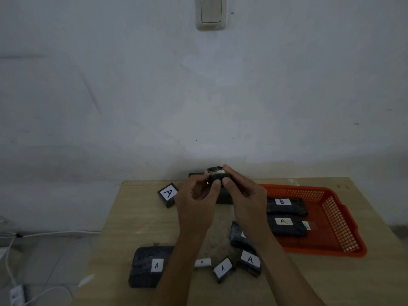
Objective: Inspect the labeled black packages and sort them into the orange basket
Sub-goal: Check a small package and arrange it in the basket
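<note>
Both hands, left [194, 202] and right [245, 195], grip 1 small black package [217, 174] pinched between their fingertips.

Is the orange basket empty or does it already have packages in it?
Not empty: the orange basket holds two black packages, labeled B and A.

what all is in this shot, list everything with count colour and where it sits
held package: 1, black, raised between both hands
packages in basket: 2 plain, black, labels B and A
packages on table: at least 6, black, mostly labelled A
orange basket: 1, table right
table: 1, light wood
wall switch: 1, cream, wall top
cables: white, floor left
left hand: grips held package
right hand: grips held package
</note>
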